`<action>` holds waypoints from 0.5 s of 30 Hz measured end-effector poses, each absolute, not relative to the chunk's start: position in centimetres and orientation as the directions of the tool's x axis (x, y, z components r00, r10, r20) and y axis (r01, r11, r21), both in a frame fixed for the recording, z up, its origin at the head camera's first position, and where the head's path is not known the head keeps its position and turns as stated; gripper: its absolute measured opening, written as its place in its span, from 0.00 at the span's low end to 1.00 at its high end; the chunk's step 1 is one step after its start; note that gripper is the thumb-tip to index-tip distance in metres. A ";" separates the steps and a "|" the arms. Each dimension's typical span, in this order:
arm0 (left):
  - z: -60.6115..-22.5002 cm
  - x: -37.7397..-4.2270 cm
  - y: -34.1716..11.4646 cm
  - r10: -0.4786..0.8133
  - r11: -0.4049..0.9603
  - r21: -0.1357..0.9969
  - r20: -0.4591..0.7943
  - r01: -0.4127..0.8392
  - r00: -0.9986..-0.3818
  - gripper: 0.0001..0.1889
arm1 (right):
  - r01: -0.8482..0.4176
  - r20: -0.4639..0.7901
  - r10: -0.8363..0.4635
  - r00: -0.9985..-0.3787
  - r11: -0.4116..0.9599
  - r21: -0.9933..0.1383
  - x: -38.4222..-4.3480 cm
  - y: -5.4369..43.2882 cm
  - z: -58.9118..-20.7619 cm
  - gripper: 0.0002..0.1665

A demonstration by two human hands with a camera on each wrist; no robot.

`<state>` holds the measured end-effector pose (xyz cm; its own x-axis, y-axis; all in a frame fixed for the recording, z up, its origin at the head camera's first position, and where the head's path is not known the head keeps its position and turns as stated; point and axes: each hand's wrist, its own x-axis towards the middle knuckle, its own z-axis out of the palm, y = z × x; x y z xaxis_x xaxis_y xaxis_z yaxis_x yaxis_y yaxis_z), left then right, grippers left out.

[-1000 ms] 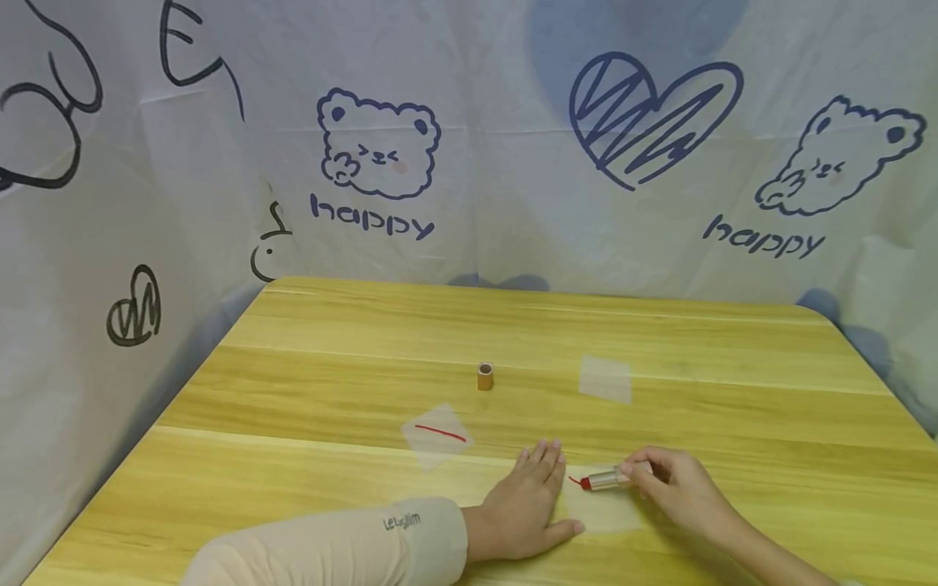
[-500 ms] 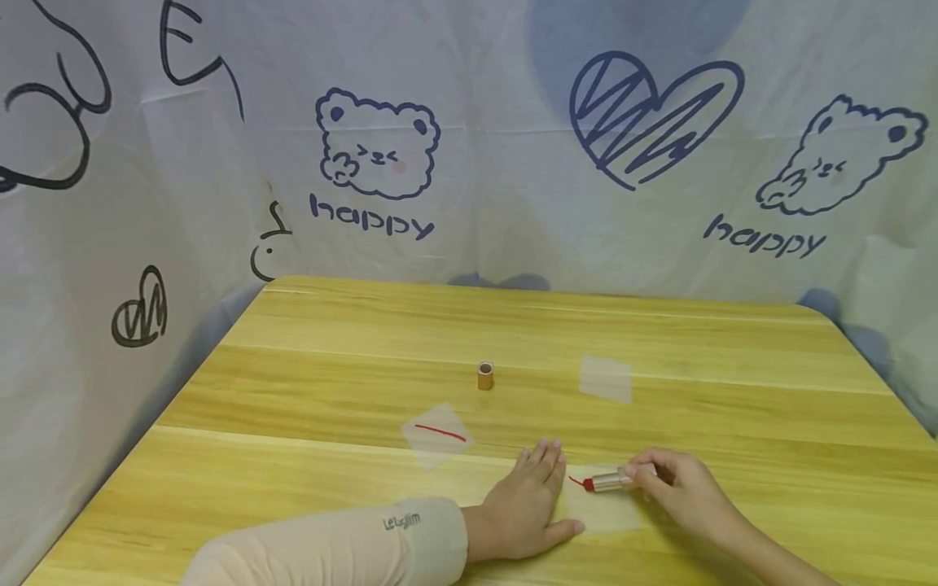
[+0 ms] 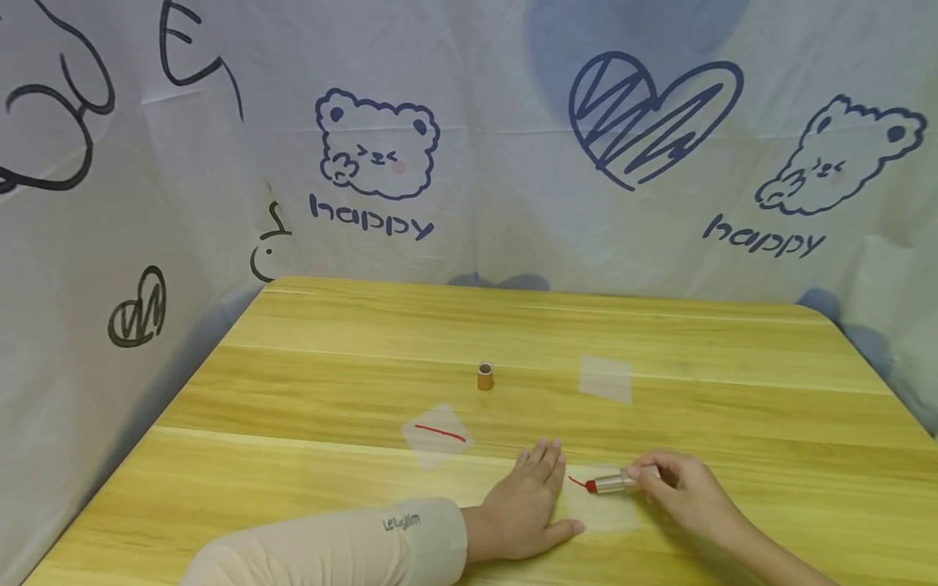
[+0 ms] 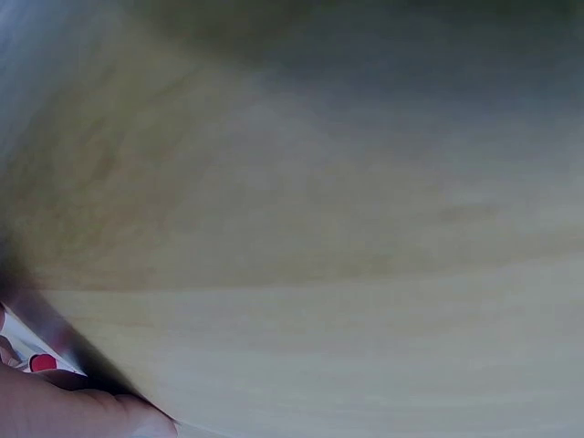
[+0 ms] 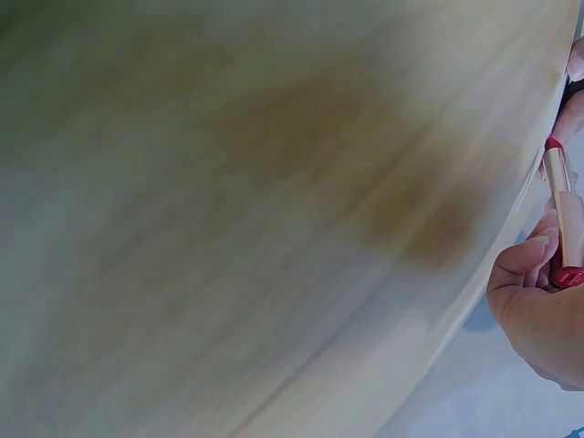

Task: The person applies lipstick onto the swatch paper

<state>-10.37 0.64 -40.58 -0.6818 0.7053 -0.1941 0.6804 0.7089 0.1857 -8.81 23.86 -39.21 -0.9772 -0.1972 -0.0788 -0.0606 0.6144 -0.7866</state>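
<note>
In the head view, my left hand (image 3: 523, 505) lies flat, fingers straight, its thumb and fingertips along the left side of a thin pale sheet (image 3: 611, 514). My right hand (image 3: 685, 492) pinches a silver lipstick (image 3: 611, 483) between thumb and fingers. The lipstick's red tip meets the sheet at the end of a short red line (image 3: 576, 480). The right wrist view has the lipstick (image 5: 569, 219) tilted in the right hand (image 5: 538, 310). Only part of the left hand (image 4: 82, 406) shows at the lower left of the left wrist view, beside a small red spot.
A small orange-brown lipstick cap (image 3: 485, 377) stands upright, open end up, on the wooden table (image 3: 308, 391). Left of centre lies a pale sheet (image 3: 438, 453) bearing a red line. Another pale sheet (image 3: 605, 379) without visible marks lies farther back. A printed cloth (image 3: 506, 212) hangs behind the table.
The right hand and lipstick have shifted slightly right and toward the person, and the red line has grown a little longer. The left hand stays in place.
</note>
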 end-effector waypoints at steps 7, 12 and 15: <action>-40.6 -10.4 0.6 0.705 0.709 0.189 -0.198 0.679 -0.681 0.41 | -0.066 -0.070 -0.194 -0.978 0.616 -0.785 -8.7 24.0 -39.3 0.16; -40.9 -10.4 0.7 0.703 0.711 0.181 -0.192 0.679 -0.685 0.41 | -0.066 -0.064 -0.185 -0.981 0.621 -0.781 -8.7 24.1 -39.5 0.15; -41.0 -10.4 0.7 0.703 0.712 0.175 -0.187 0.680 -0.687 0.41 | -0.049 -0.073 -0.168 -0.983 0.625 -0.779 -8.7 24.1 -39.5 0.14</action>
<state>-10.42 0.66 -40.96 -0.6867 0.7026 -0.1868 0.6804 0.7116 0.1754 -8.65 24.07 -39.48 -0.9831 -0.1680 -0.0726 -0.0493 0.6252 -0.7789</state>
